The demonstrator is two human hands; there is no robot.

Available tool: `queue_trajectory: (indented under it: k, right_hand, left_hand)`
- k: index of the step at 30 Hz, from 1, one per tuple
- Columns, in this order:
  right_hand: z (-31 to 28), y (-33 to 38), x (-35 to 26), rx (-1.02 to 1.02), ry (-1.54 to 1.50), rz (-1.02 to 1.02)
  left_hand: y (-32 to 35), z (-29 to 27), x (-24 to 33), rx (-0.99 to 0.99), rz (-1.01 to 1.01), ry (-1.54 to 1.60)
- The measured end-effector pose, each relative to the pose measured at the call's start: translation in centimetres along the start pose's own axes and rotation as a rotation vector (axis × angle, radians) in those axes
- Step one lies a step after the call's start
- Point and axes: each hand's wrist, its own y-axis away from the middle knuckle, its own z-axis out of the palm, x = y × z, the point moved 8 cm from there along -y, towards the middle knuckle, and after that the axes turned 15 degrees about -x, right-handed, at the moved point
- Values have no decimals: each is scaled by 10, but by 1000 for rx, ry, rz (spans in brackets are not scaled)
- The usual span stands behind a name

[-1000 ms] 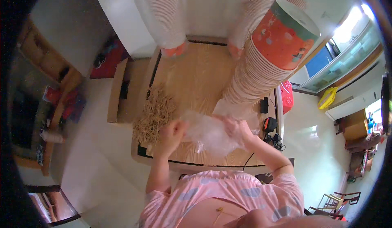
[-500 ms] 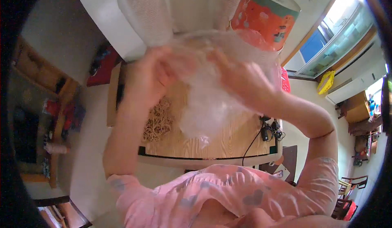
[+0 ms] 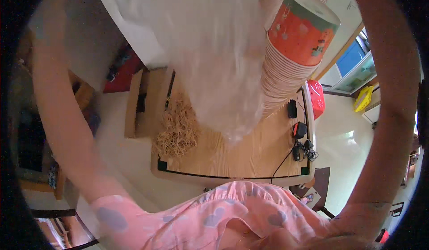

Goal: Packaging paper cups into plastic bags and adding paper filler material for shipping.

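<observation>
A translucent plastic bag, blurred by motion, hangs over the middle of the table with its pointed lower corner downward. Both my arms are raised and spread wide on either side of it. My left forearm runs up to the upper left edge and my right forearm to the upper right edge, so both hands are cut off from the picture. What they grip cannot be seen. Right behind the bag leans a tall stack of nested paper buckets, the outermost one red with a green-grey band.
A tangle of thin tan strands lies on the left of the wood-grain table. An open cardboard box stands beside it. Black adapters with cables lie along the right edge. Beyond is a red plastic item.
My hands have left the space over the table, going up and outward out of view. The bag has risen and stretched longer, uncovering more of the bucket stack and the table.
</observation>
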Motion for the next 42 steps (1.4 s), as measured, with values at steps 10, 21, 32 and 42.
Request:
queue_trajectory:
  k: [10,21,32,42]
  right_hand:
    - [189,305,-298,-381,-307,-325]
    - [177,359,-257,-695,-1319,210]
    - [129,296,-257,-581,-933,-21]
    - [187,393,-257,-1189,-1315,551]
  left_hand:
    - [105,352,-4,-343,-140,974]
    - [149,403,114,-260,-156,605]
    - [153,319,130,-292,-58,651]
    - [193,329,111,-201,-183,1411]
